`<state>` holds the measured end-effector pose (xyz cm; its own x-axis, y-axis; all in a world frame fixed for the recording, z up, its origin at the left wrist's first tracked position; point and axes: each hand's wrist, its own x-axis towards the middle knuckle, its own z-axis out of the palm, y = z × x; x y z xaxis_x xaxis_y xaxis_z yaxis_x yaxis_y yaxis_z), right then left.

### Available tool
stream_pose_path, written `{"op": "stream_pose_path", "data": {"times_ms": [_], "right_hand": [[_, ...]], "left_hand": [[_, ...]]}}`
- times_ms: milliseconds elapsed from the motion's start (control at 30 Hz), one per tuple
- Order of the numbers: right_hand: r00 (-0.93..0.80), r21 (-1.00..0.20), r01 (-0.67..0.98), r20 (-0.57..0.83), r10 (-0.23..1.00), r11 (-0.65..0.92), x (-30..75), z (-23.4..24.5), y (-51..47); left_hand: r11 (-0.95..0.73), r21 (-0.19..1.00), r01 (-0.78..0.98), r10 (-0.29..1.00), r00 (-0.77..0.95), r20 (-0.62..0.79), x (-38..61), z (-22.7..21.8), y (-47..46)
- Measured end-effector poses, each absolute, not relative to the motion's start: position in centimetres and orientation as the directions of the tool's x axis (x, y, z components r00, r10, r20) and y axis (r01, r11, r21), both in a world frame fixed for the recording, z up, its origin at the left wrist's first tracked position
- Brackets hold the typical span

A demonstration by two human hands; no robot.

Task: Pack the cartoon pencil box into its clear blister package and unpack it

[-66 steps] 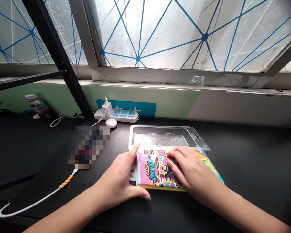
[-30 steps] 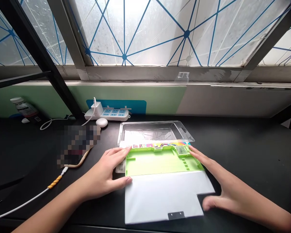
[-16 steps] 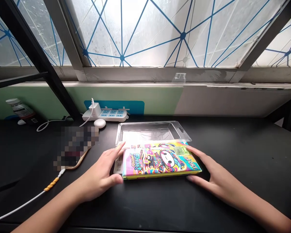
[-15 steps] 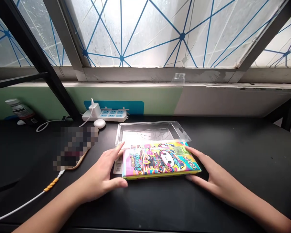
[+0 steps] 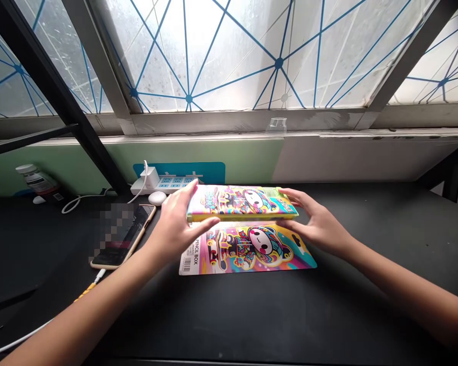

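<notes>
A colourful pencil box [image 5: 244, 201] with a cartoon character on its lid is held level between my two hands. My left hand [image 5: 179, 218] grips its left end, thumb along the near edge and fingers behind. At the right end, my right hand [image 5: 315, 216] holds it the same way, fingers on top and thumb below. Beneath and nearer to me lies a printed backing card [image 5: 248, 254] marked "PENCIL BOX", flat on the black desk. The clear plastic tray is hidden behind the box.
On the left a phone [image 5: 125, 239] lies plugged into a white cable [image 5: 26, 335]. Behind it stand a power strip [image 5: 168, 184], a round white object [image 5: 157, 198] and a bottle [image 5: 41, 183]. A black metal post [image 5: 80, 132] slants up at the left, before the window.
The pencil box has been lifted and moved away from me, slightly left, uncovering the backing card below. It now blocks the clear tray from sight. Both hands moved along with it.
</notes>
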<state>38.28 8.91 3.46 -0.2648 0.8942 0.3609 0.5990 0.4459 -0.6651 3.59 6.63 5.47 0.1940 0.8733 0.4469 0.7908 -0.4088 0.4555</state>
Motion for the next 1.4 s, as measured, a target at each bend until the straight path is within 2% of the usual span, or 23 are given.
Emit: {"op": "stream_pose_path", "data": {"times_ms": [167,300,433,500,567,667,733,800,867,967,1067,1133,1233,1400], "right_hand": [[-0.321,-0.65,0.612,0.317,0.893,0.45,37.7,1.9,12.1],[-0.368,-0.583,0.655,0.311,0.876,0.481,38.0,0.3,11.9],[-0.437,-0.453,0.718,0.297,0.849,0.528,38.5,0.1,11.3],[-0.449,-0.359,0.741,0.362,0.817,0.567,38.6,0.4,11.1],[-0.471,-0.254,0.734,0.478,0.741,0.63,38.6,0.9,10.8],[-0.534,-0.12,0.634,0.647,0.545,0.764,38.0,1.6,9.9],[-0.618,-0.076,0.507,0.662,0.424,0.858,37.3,2.0,9.1],[-0.721,-0.092,0.39,0.589,0.366,0.916,36.3,2.1,8.0],[-0.798,-0.144,0.344,0.477,0.369,0.928,35.4,2.1,6.9],[-0.827,-0.218,0.438,0.283,0.486,0.872,34.3,1.9,5.8],[-0.768,-0.291,0.606,0.028,0.639,0.741,34.0,2.0,5.5],[-0.741,-0.342,0.651,-0.094,0.665,0.678,34.0,2.3,5.4],[-0.748,-0.39,0.644,-0.14,0.649,0.658,34.3,2.8,5.0],[-0.723,-0.386,0.647,-0.036,0.69,0.657,34.4,3.0,4.5]], "left_hand": [[-0.371,0.424,0.826,0.907,0.225,0.356,3.0,3.4,9.1],[-0.34,0.467,0.816,0.935,0.241,0.259,2.6,1.5,8.8],[-0.293,0.439,0.849,0.956,0.248,0.159,2.8,1.5,9.0],[-0.289,0.416,0.862,0.957,0.251,0.145,2.8,1.6,9.1],[-0.319,0.369,0.873,0.946,0.272,0.174,2.9,1.7,9.1],[-0.396,0.267,0.879,0.914,0.348,0.208,3.0,1.8,8.8],[-0.44,0.212,0.873,0.895,0.406,0.187,3.2,1.9,8.8],[-0.461,0.174,0.87,0.885,0.437,0.161,3.3,2.0,8.8],[-0.465,0.149,0.873,0.883,0.443,0.155,3.1,2.2,8.9],[-0.462,0.141,0.875,0.883,0.441,0.161,2.5,2.3,9.2],[-0.439,0.14,0.887,0.896,0.421,0.145,1.6,2.5,9.4],[-0.415,0.13,0.901,0.907,0.398,0.137,1.1,2.6,9.6],[-0.383,0.127,0.915,0.919,0.363,0.153,0.7,2.7,9.9],[-0.346,0.108,0.932,0.931,0.326,0.162,0.9,2.8,10.2]]}}
